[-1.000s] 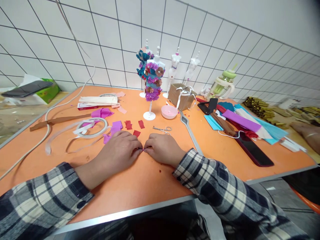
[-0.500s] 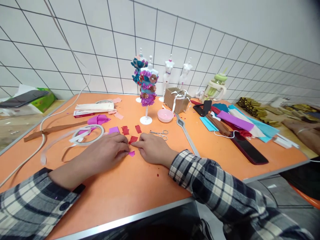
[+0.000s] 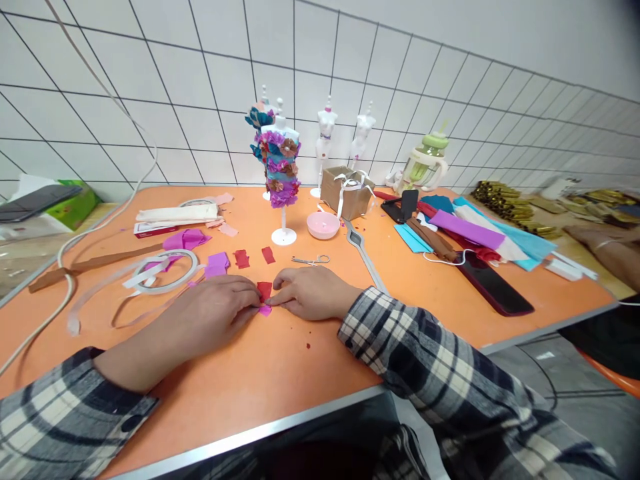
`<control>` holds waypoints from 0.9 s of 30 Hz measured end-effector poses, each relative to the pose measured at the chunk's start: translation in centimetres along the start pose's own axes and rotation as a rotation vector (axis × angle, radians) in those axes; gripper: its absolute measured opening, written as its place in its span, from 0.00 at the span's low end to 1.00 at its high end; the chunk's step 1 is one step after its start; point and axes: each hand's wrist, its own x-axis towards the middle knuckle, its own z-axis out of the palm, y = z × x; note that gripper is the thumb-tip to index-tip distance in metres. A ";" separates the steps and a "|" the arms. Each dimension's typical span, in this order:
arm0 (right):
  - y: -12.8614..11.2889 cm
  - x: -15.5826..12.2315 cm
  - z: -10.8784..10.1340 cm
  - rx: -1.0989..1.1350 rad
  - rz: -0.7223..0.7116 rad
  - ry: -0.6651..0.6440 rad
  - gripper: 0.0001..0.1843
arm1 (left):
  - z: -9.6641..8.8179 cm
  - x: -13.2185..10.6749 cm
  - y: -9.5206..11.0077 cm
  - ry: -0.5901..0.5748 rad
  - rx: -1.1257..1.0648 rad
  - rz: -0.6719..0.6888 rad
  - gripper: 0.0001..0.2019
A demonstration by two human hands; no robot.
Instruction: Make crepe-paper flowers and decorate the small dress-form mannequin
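My left hand and my right hand rest on the orange table, fingertips meeting. Between them lie a small magenta paper piece and a red paper piece. The fingers of both hands are curled and pinch at these pieces. More red squares and purple paper lie just beyond. Small scissors sit past my right hand.
A flower-covered mannequin stand and bare white ones stand at the back, with a pink bowl, brown box, tape roll, crepe paper stack, dark phone and a green bottle. Another person's arm lies far right.
My hands moved apart slightly, then came together over the red piece; the magenta piece now lies on the table beneath my fingertips. The camera view shifted.
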 end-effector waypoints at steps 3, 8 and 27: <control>0.0 -0.1 -0.1 0.058 0.020 0.034 0.17 | -0.1 0.2 0.2 -0.097 0.048 0.033 0.13; -1.1 0.3 0.4 0.096 0.130 0.194 0.15 | 0.2 0.4 0.5 -0.080 0.059 0.020 0.14; -2.4 0.8 1.0 -0.064 0.230 0.120 0.13 | 1.4 0.2 1.3 -0.030 0.088 -0.077 0.13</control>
